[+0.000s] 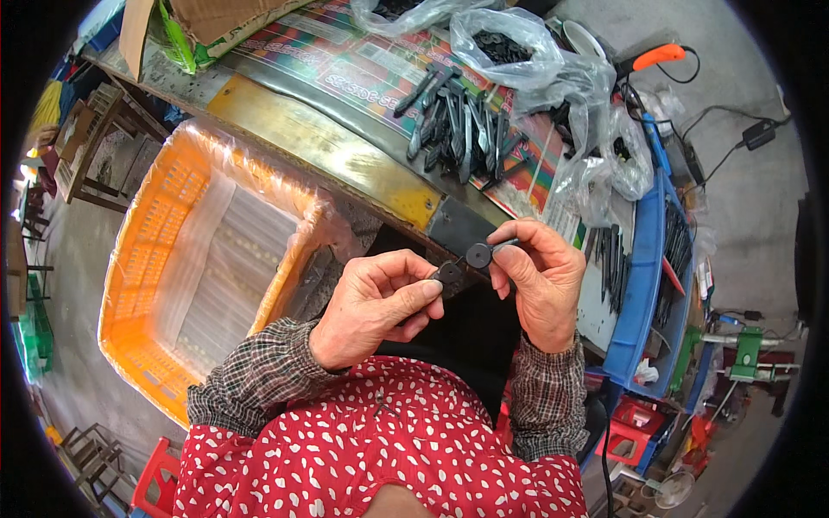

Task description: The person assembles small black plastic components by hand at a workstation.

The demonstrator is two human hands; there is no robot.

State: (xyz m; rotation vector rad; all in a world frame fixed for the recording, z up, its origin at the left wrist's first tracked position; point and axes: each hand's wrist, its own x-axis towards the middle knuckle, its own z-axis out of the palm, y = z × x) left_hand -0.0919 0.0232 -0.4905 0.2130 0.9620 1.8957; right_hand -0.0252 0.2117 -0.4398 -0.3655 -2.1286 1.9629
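Head view, centre of frame: the left hand [373, 304] pinches a small black disc [449, 273], while the right hand [540, 281], fingers curled shut, grips a black disc-headed part [479, 254]. Bringing the two pieces together squarely, with fingertips clear of the joint, looks wisest.

Head camera looks steeply down, close over the workbench [345, 151].

Bright, even daylight; soft shadows under the workbench [345, 155]; glare on clear plastic bags [518, 52]; strong fisheye bending, black vignette at rim.
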